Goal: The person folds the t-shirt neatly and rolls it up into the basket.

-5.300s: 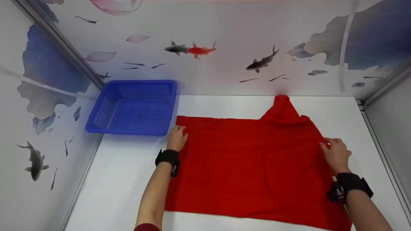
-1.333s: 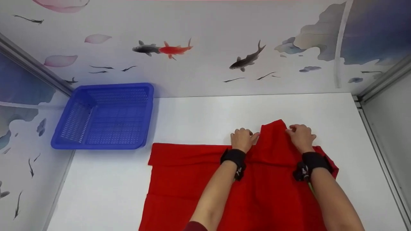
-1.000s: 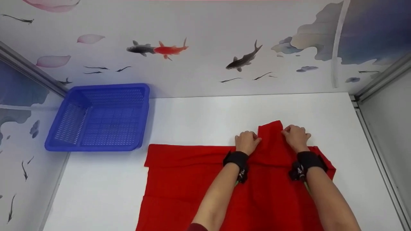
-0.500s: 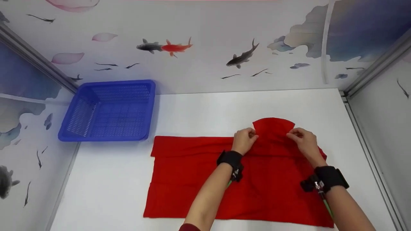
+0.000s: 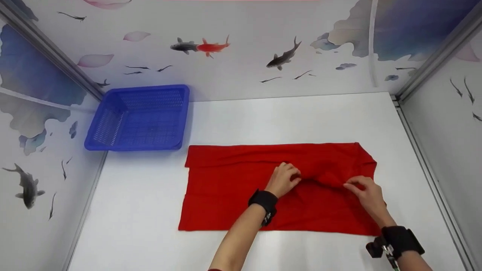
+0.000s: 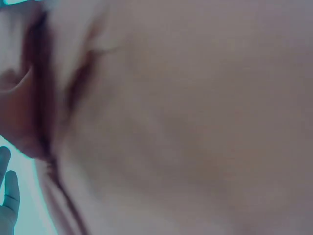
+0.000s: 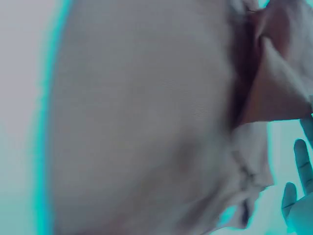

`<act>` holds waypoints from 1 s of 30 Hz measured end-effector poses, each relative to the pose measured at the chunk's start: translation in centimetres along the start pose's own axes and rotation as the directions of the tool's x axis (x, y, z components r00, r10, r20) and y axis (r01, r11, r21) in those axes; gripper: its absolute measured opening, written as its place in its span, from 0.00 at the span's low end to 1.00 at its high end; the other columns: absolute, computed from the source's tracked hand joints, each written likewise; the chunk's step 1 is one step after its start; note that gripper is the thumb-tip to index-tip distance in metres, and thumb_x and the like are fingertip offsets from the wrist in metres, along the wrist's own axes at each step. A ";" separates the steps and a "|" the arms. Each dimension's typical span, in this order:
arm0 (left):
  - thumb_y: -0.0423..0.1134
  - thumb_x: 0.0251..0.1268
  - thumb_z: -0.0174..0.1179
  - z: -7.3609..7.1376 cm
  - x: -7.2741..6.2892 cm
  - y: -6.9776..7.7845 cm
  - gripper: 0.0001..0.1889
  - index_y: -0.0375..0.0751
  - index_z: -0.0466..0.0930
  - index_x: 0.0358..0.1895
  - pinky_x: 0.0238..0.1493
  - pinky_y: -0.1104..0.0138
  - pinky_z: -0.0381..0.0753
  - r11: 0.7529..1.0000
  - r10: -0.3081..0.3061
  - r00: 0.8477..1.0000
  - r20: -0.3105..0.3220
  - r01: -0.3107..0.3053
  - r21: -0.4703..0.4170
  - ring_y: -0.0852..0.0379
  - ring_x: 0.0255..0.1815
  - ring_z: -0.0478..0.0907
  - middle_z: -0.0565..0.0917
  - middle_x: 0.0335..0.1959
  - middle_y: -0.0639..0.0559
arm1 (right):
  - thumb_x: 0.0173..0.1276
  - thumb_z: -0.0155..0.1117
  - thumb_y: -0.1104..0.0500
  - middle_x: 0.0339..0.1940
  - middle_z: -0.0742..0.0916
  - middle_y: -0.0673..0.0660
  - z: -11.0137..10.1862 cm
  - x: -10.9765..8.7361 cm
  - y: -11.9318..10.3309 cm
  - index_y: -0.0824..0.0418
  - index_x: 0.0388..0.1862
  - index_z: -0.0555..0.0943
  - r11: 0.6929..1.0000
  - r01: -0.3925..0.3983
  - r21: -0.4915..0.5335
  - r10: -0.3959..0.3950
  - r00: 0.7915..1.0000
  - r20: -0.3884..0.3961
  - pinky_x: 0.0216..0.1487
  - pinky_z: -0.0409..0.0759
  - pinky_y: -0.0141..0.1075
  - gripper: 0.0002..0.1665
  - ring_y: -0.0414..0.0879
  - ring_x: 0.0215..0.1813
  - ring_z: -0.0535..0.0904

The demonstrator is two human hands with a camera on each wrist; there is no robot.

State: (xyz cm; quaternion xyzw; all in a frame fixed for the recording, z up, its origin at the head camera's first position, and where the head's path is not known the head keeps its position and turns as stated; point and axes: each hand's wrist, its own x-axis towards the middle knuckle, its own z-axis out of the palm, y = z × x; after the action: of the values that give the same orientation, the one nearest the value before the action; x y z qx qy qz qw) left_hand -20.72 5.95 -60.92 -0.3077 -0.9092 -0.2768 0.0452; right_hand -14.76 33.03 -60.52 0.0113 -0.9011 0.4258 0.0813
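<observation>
A red shirt (image 5: 222, 199) lies folded into a long shape across the white table in the head view. Near its right half, both hands have a sleeve-like flap (image 5: 327, 172) turned down over the body of the shirt. My left hand (image 5: 283, 180) pinches the flap's left end, thumb toward the fingers. At the other end, my right hand (image 5: 365, 192) pinches it between thumb and fingertips. The wrist views show the cloth pale and blurred. A raised corner of fabric (image 7: 279, 88) reaches the fingers (image 7: 303, 166) at the right wrist view's edge.
A blue plastic basket (image 5: 141, 146) with perforated sides stands at the back left of the white table (image 5: 139, 203). A back wall (image 5: 241, 75) printed with fish and side panels enclose the table. Each wrist wears a black strap (image 5: 263, 201).
The shirt's far long side has been folded over, making it narrower. The sleeve flap, lately sticking out beyond the far edge, has been drawn toward the body between both hands.
</observation>
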 end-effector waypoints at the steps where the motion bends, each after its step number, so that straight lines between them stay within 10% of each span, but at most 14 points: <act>1: 0.39 0.64 0.66 0.3 -0.6 -0.1 0.06 0.43 0.87 0.41 0.45 0.71 0.73 0.998 0.013 1.000 0.016 -0.014 0.056 0.55 0.43 0.75 0.83 0.41 0.52 | 0.56 0.72 0.70 0.32 0.85 0.58 0.3 -0.6 0.4 0.65 0.32 0.84 0.999 0.033 -0.006 -0.033 0.999 -0.018 0.44 0.65 0.19 0.06 0.29 0.39 0.70; 10: 0.43 0.64 0.66 1.8 -3.8 -0.7 0.09 0.49 0.86 0.46 0.46 0.68 0.70 0.978 -0.066 0.990 0.124 0.039 0.205 0.54 0.51 0.70 0.78 0.48 0.52 | 0.49 0.75 0.72 0.37 0.85 0.63 2.5 -2.8 2.3 0.66 0.33 0.84 0.976 0.193 -0.105 -0.195 0.981 -0.010 0.36 0.59 0.45 0.11 0.58 0.41 0.73; 21: 0.45 0.65 0.65 2.1 -5.0 0.2 0.06 0.57 0.88 0.43 0.41 0.72 0.62 0.979 0.054 0.987 0.148 -0.082 0.189 0.57 0.45 0.67 0.74 0.44 0.53 | 0.45 0.77 0.72 0.43 0.83 0.61 2.5 -4.2 2.2 0.61 0.33 0.88 0.931 0.319 -0.175 -0.306 0.947 0.099 0.36 0.59 0.47 0.15 0.58 0.43 0.73; 30: 0.44 0.67 0.63 2.1 -6.6 -0.3 0.06 0.55 0.88 0.42 0.42 0.70 0.63 0.984 -0.031 0.989 0.145 0.005 0.176 0.56 0.47 0.69 0.77 0.44 0.53 | 0.45 0.78 0.71 0.46 0.83 0.61 2.5 -6.0 2.4 0.60 0.29 0.88 0.921 0.296 -0.253 -0.274 0.955 0.117 0.36 0.61 0.48 0.12 0.59 0.45 0.72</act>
State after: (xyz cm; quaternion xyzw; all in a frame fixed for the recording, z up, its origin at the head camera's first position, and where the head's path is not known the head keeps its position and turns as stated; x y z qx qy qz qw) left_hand -15.36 3.35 -64.50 -0.3141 -0.9336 -0.1725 0.0023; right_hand -9.39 32.35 -64.90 0.1480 -0.9416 0.2828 0.1075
